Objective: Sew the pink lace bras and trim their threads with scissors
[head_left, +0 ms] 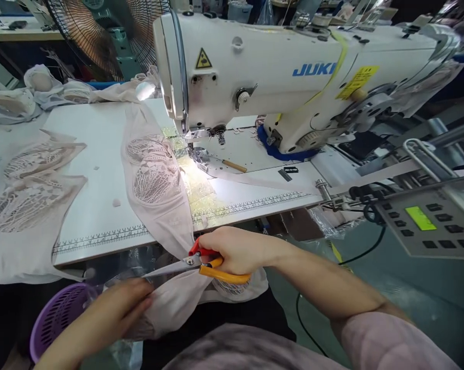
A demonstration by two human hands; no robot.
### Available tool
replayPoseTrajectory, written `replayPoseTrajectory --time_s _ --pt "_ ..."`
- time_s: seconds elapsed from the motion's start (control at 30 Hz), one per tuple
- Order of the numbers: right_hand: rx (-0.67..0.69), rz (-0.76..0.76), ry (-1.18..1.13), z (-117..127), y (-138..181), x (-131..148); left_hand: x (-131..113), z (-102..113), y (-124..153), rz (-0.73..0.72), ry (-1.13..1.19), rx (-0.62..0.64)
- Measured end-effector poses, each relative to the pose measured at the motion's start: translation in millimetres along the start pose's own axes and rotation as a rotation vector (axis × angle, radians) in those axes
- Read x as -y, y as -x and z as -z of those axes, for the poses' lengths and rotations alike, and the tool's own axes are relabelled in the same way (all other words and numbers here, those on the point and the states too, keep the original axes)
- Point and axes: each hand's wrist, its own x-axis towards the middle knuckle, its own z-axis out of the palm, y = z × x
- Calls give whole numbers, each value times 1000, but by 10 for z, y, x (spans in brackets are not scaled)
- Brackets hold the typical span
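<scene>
In my right hand (235, 249) is a pair of scissors (191, 261) with red and orange handles, its blades pointing left toward my left hand. My left hand (119, 303) is closed on the pale pink bra fabric (178, 298), close to the scissor tips. This fabric lies over my lap, and a lace cup shows under the scissor handles. Another stretch with lace cups (156, 174) lies on the sewing table (96, 195) and hangs over its front edge toward my hands. Whether the blades have fabric between them I cannot make out.
A white sewing machine (255, 67) stands behind, with a wooden-handled tool (235, 165) and dark blades (288, 173) on its bed. More lace pieces (31, 190) lie left. A purple basket (58, 313) stands low left; a control panel (428, 221) juts in right.
</scene>
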Motion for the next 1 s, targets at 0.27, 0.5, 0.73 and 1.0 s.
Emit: replayPoseTrajectory --time_s 0.27,0.5,0.73,1.0 --pt "20 -17 -17 118 -73 61 -343 -541 -425 -90 137 -323" --pt "29 41 -48 154 -124 22 -398 -418 -467 206 633 -77" --pt "21 65 -51 135 -196 6 -375 -353 -406 344 831 -47" --pt "74 63 -32 145 -203 69 -326 -378 -397 481 868 -49"
